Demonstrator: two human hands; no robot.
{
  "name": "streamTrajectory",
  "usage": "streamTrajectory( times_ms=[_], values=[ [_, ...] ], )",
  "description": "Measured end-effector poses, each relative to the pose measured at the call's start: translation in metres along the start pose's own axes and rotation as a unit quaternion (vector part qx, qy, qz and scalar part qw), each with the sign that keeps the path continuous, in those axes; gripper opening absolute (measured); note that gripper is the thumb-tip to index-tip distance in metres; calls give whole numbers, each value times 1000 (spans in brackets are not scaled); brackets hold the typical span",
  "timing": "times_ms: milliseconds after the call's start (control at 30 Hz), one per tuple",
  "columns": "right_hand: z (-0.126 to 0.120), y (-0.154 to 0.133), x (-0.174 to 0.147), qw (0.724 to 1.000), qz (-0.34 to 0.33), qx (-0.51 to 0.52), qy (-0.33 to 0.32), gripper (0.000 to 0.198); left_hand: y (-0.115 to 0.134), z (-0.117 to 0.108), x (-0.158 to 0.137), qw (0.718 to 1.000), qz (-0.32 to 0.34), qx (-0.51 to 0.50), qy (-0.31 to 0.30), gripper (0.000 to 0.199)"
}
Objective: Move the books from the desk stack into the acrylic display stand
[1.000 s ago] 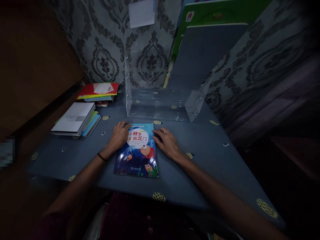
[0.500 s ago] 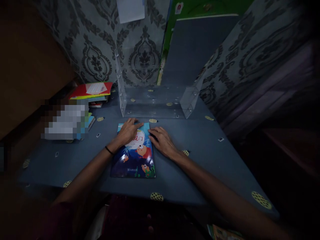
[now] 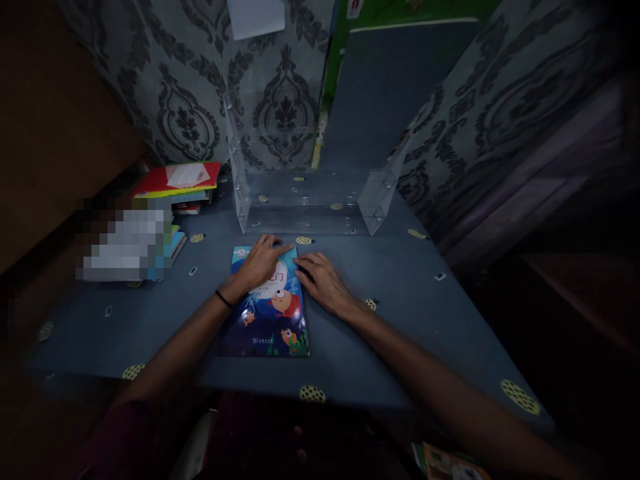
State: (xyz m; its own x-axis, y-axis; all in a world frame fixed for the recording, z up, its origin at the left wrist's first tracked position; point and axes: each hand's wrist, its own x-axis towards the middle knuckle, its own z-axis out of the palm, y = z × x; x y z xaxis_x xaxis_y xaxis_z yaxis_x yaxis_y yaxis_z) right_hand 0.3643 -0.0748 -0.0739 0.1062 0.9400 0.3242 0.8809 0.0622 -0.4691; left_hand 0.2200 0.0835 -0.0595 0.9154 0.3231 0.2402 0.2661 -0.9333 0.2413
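Lying flat in the lower centre of the frame, a glossy, dark-blue paperback picture book (image 3: 270, 327) with orange cartoon fish on its cover rests on a grey-blue tablecloth printed with yellow pineapples (image 3: 415, 327). The left hand (image 3: 263, 263) lies across the upper part of the cover, fingers loosely spread and not closed around anything. The right hand (image 3: 320, 277) is at the upper right edge of the book, thumb and fingers slightly curled; whether they pinch the cover or only touch it, I cannot tell. Toward the upper centre stands a clear plastic rack (image 3: 375, 197), and at the left a red-topped stack of books (image 3: 155, 180).

The book looks thin and light, likely bendy, with a sheen that may let fingers slide and corners that could crease. Its free right edge seems the best hold for the cover; for the whole book, both long sides, gripped gently.
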Motion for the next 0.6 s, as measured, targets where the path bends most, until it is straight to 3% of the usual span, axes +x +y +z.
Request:
streamTrajectory(
  times_ms=[433, 600],
  values=[
    [0, 3, 1, 1000, 1, 1, 0, 32, -2, 0, -5, 1000, 19, -9, 9, 51],
    [0, 7, 0, 997, 10, 63, 45, 37, 3, -4, -8, 1000, 20, -3, 3, 48]
  ],
)
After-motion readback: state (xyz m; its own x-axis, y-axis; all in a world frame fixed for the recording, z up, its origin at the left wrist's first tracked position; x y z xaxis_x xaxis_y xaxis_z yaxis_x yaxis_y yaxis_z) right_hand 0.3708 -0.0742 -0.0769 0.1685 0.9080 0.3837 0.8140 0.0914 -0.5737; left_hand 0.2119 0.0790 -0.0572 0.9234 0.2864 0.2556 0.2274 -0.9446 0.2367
